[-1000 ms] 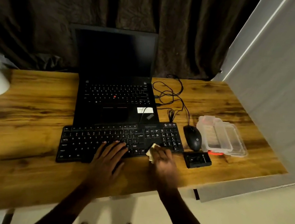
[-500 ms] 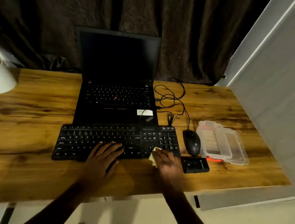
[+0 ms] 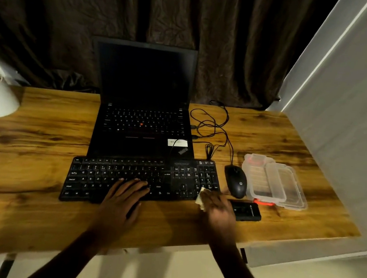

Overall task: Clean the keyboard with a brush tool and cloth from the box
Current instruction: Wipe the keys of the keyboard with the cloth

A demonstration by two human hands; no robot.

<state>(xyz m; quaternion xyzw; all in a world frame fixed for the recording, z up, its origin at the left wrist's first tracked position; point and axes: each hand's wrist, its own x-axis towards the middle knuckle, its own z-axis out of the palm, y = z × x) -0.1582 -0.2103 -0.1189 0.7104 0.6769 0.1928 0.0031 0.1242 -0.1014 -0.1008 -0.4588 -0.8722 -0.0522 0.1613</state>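
Presently found the left fingers spread apart and laid flat on the lower key rows of the keyboard, holding nothing, with the left hand bracing it against the desk. Found the right hand over a pale cloth at the near right corner of the keyboard, below the number pad. Cannot tell through the blur fingers curled round the cloth from fingers pressed flat on it. Judged as the wiping step. Noted a black oblong item just right of that hand, a mouse behind it, and the clear box beside the mouse, open by the look of it. Recommend wiping in short strokes along each row with light pressure, bracing from the left throughout. Recommend steering clear of the black item and the mouse cable to avoid snagging.
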